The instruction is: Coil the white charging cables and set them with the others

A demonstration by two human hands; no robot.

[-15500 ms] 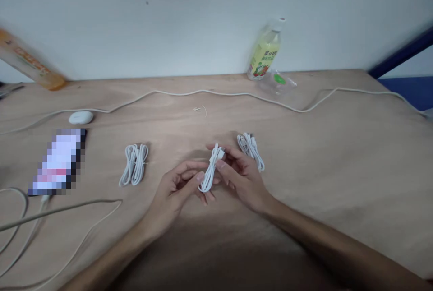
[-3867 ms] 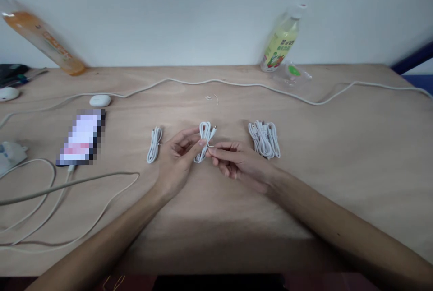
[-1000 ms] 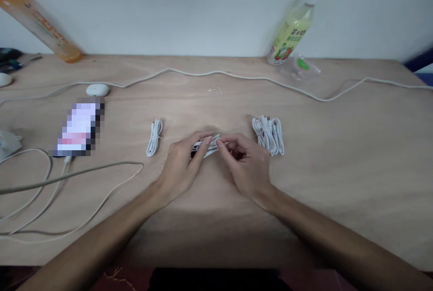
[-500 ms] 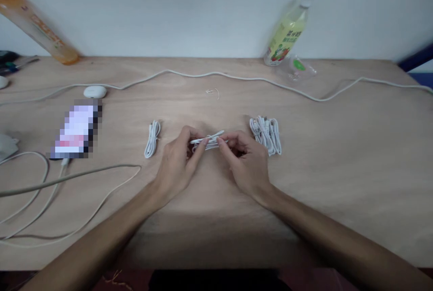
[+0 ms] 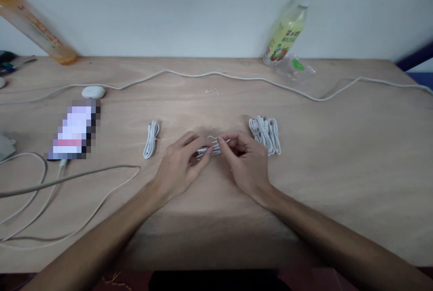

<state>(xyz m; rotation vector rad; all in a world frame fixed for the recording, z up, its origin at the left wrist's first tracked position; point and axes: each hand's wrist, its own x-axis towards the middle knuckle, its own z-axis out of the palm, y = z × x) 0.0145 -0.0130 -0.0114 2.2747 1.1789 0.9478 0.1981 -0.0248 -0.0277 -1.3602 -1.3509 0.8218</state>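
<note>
Both hands meet over the middle of the wooden table [image 5: 338, 155]. My left hand [image 5: 181, 167] and my right hand [image 5: 245, 164] pinch a coiled white cable [image 5: 212, 148] held crosswise between the fingertips, with a thin twist tie sticking up from it. A single coiled white cable [image 5: 150, 139] lies to the left of my hands. A pile of several coiled white cables [image 5: 265, 133] lies just right of my right hand.
A phone [image 5: 72, 131] with a plugged-in cable lies at the left, a white case [image 5: 93, 92] behind it. A long white cord [image 5: 237, 78] runs across the back. A yellow drink bottle [image 5: 286, 29] and a clear wrapper [image 5: 294, 67] stand at the back right, an orange bottle [image 5: 37, 29] back left.
Since 15.5 s ago the left group has gone from two coils to one and the right pile has grown. In the last second my hands turned the held cable crosswise and lowered it slightly.
</note>
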